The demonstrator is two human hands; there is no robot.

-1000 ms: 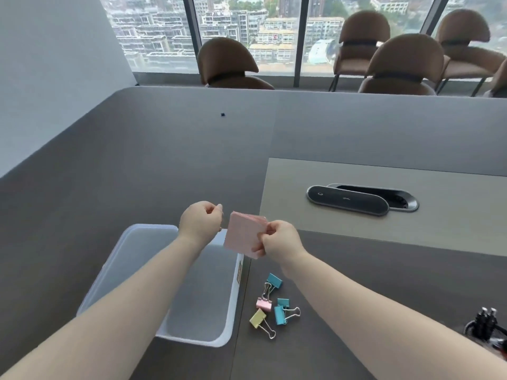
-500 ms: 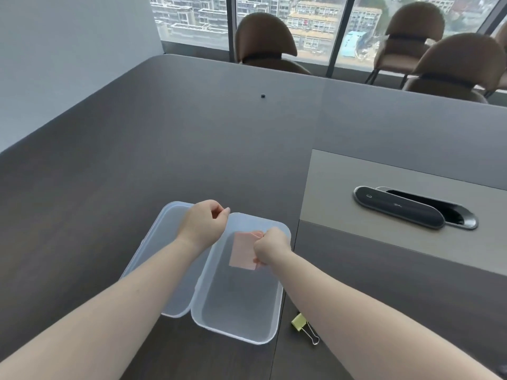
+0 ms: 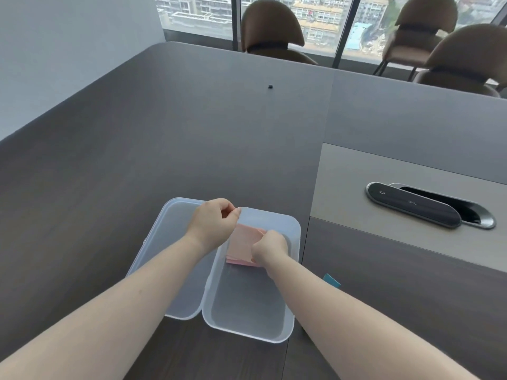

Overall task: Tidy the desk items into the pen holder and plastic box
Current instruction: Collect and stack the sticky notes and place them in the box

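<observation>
Right hand (image 3: 270,246) down inside plastic box (image 3: 293,281), pinched on pink sticky-note pad (image 3: 244,246). Left hand (image 3: 212,224) just above rim, loosely curled, grasping nothing. Lid (image 3: 175,270) alongside.

Dark wood table (image 3: 170,138), pale inset panel (image 3: 384,185), brown chairs (image 3: 270,31), tall windows (image 3: 321,20), grey wall (image 3: 68,50), daylight

I can read no text, brand or number here. The dark oval cable-port cover (image 3: 413,205), set in the pale panel of the surface, bears a small ring mark and a faint mark too small to make out.
</observation>
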